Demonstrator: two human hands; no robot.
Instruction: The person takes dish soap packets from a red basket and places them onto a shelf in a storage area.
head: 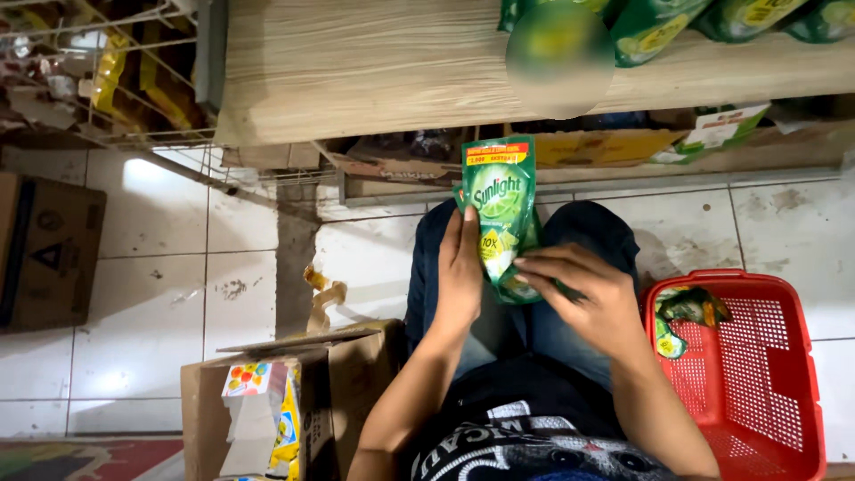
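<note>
Your left hand [460, 267] grips the left edge of a green refill pouch [501, 214], fingers wrapped flat along it. Your right hand [583, 298] pinches the pouch's lower right corner, thumb and fingertips closed on it. Pouch held upright above your knees, facing you. Right of the right hand: red plastic basket [757, 374] on the tiled floor, one green pouch lying inside. Left of the left hand: open cardboard box [294, 401]. Beyond the fingers: wooden shelf [374, 62] carrying more green pouches [677, 22].
</note>
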